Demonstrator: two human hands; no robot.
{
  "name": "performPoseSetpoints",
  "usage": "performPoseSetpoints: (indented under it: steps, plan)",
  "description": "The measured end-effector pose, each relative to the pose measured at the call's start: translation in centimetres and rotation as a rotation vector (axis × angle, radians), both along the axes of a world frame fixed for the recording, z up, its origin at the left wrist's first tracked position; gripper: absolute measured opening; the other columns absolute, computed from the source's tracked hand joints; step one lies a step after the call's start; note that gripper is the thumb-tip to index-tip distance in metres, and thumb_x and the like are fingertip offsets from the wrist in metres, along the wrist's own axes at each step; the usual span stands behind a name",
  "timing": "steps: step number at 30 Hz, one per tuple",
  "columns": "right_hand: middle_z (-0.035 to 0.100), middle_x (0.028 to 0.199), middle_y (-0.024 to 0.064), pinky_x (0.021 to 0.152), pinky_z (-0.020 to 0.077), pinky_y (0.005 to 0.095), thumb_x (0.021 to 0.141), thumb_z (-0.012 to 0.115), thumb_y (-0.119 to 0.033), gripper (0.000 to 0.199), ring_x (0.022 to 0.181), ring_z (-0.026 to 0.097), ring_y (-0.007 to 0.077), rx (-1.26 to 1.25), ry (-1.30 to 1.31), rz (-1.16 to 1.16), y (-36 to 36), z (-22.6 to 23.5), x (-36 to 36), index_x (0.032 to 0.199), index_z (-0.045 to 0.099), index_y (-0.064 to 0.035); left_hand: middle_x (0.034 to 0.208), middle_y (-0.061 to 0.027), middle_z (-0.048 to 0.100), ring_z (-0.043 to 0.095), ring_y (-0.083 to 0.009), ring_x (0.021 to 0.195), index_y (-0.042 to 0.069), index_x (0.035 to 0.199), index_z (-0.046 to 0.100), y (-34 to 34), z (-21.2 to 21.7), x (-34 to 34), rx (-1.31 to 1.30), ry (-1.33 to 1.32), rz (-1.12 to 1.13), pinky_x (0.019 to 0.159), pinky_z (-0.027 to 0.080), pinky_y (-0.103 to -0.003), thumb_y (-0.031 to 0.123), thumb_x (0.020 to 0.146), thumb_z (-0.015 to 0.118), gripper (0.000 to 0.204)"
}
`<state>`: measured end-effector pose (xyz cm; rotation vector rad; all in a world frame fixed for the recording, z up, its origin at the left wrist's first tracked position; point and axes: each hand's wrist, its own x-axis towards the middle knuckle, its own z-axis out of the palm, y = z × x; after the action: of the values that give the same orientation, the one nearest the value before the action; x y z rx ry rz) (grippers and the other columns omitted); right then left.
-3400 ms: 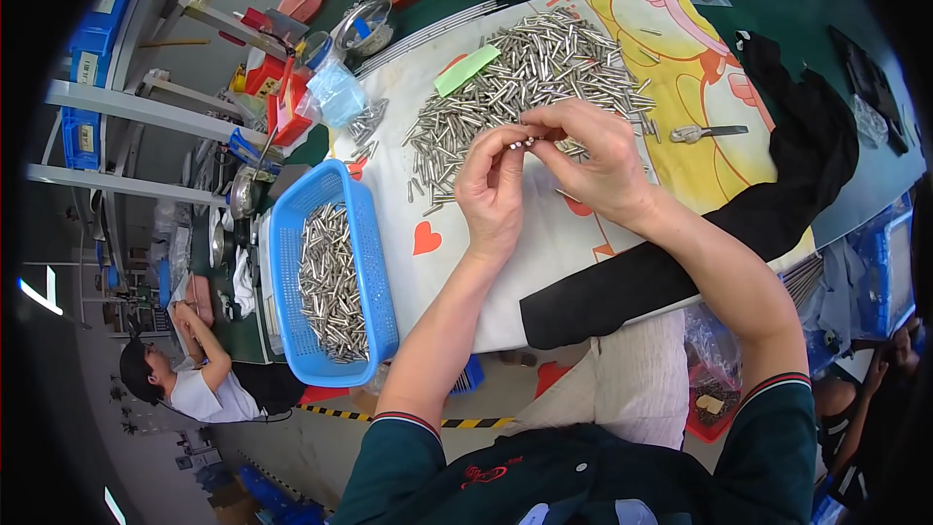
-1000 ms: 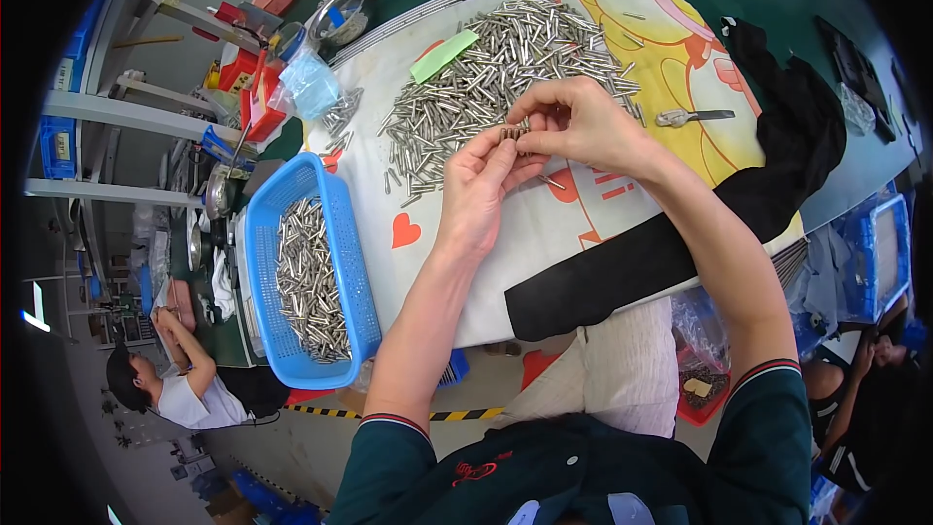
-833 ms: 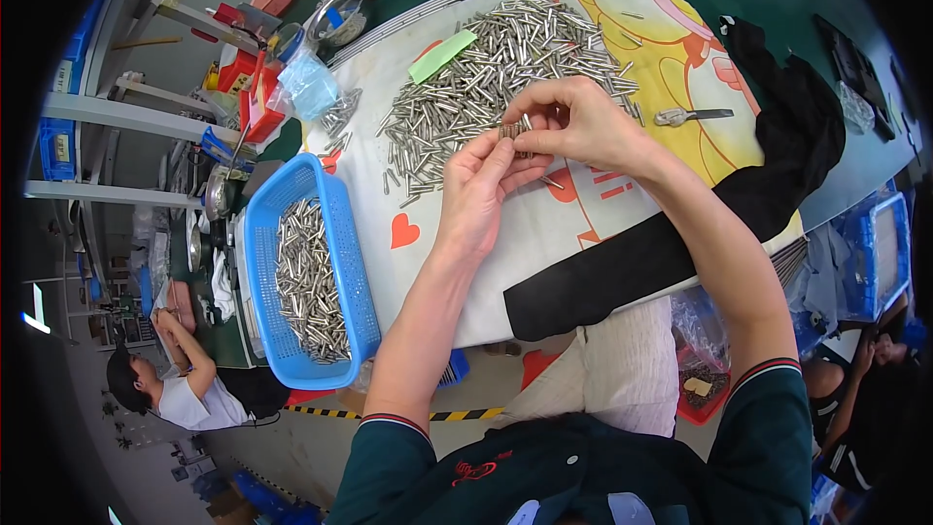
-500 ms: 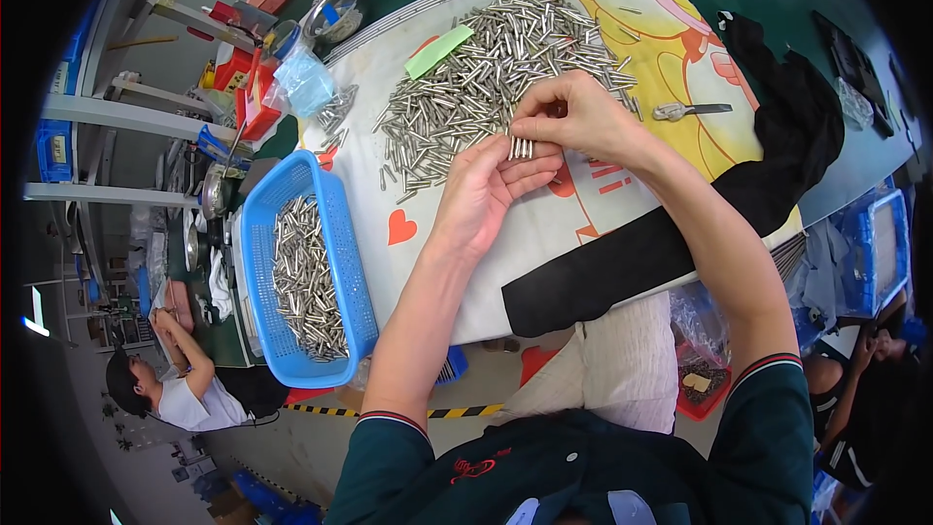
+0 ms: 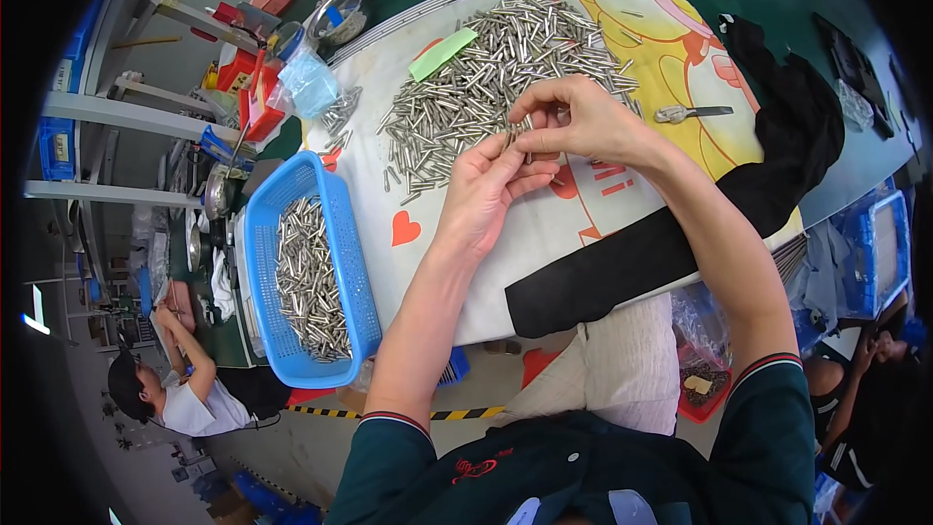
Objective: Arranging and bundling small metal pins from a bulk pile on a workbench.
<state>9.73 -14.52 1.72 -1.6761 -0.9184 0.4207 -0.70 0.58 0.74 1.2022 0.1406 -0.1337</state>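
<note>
Head view: left hand (image 5: 486,190) and right hand (image 5: 578,122) meet fingertip to fingertip, together pinching a few short silver metal pins (image 5: 515,136) just above the white printed cloth (image 5: 544,224). Behind them lies a large heap of loose metal pins (image 5: 486,78); left, a blue plastic basket (image 5: 340,253) holds more pins.

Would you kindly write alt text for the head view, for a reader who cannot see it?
Two bare hands, left hand and right hand, hold a few small metal pins together above a printed cloth. A large heap of pins lies behind them, and a blue basket of pins sits to the left.
</note>
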Motion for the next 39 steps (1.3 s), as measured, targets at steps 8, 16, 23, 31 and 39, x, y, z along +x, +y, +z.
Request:
performPoseSetpoints:
  steps: [8,16,23,31,39]
  plan:
    - [0.057,0.068,-0.0010,0.056,0.0413,0.0210,0.074,0.071,-0.013,0.022,0.063,0.052,0.0048,0.076,-0.032,0.034,-0.5,0.8,-0.2,0.092,0.065,-0.0021,0.086,-0.0103,0.066,0.065,-0.0158,0.081,-0.004,0.110,0.057,-0.9,-0.5,0.1,0.336,-0.302,0.133,0.073,0.053,-0.026,0.009,0.096,0.048,0.022]
    - [0.055,0.068,-0.0028,0.056,0.0389,0.0209,0.072,0.073,-0.011,0.020,0.062,0.050,0.0042,0.120,-0.056,0.013,-0.4,1.0,-0.3,0.089,0.065,-0.0032,0.087,-0.0039,0.065,0.062,-0.0118,0.077,0.000,0.106,0.063,-1.0,-0.7,0.4,0.549,-0.507,0.265,0.070,0.050,-0.024,0.001,0.092,0.050,0.019]
    - [0.054,0.064,-0.0026,0.054,0.0381,0.0208,0.073,0.072,-0.013,0.019,0.060,0.049,0.0046,0.110,-0.058,0.001,-0.3,1.2,-0.4,0.089,0.066,-0.0035,0.094,-0.0063,0.065,0.063,-0.0130,0.079,-0.001,0.107,0.061,-0.7,-1.1,0.5,0.587,-0.483,0.254,0.072,0.051,-0.024,0.004,0.094,0.049,0.019]
    - [0.060,0.065,0.0041,0.053,0.0423,0.0248,0.083,0.066,-0.017,0.019,0.059,0.051,0.0076,-0.026,-0.095,-0.033,0.1,-0.7,0.0,0.085,0.066,0.0019,0.108,-0.0262,0.059,0.064,-0.0308,0.096,-0.007,0.119,0.045,-0.3,-0.3,0.3,-0.314,0.117,-0.096,0.083,0.056,-0.032,0.018,0.098,0.043,0.033]
    - [0.062,0.063,0.0101,0.055,0.0455,0.0317,0.079,0.066,-0.025,0.024,0.056,0.058,0.0171,-0.111,-0.126,-0.049,0.4,-1.2,0.2,0.084,0.068,-0.0009,0.114,-0.0361,0.052,0.057,-0.0426,0.106,-0.007,0.114,0.043,0.4,-0.3,0.2,-0.566,0.241,-0.134,0.090,0.052,-0.042,0.019,0.097,0.037,0.032]
